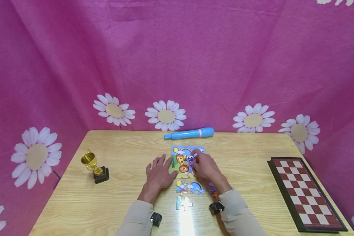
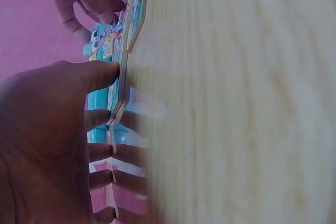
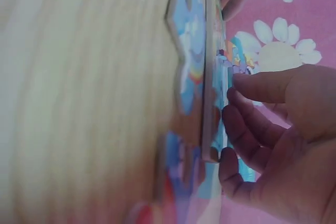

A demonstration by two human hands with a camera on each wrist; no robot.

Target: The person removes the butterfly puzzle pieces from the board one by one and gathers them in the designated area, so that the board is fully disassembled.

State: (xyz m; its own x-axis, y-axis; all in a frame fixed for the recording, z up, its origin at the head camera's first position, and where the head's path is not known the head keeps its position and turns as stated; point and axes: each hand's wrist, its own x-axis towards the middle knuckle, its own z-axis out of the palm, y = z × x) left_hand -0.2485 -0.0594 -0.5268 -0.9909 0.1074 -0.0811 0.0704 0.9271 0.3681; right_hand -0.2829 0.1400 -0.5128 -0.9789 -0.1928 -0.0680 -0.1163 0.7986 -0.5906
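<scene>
A colourful cartoon jigsaw puzzle board lies flat on the wooden table. My left hand rests at its left side with fingers spread; in the left wrist view the thumb touches the board's edge. Over the board's right half, my right hand pinches a puzzle piece with a purple, big-eyed figure, seen raised above the board in both wrist views. Loose puzzle pieces lie below the board: one with a rainbow, one with a sun, a pale one and one partly behind the right wrist.
Behind the board lies a long blue stick with a thicker end. A gold trophy cup on a black base stands at the left. A red-and-white checkered board lies along the right edge. Pink flowered cloth hangs behind the table.
</scene>
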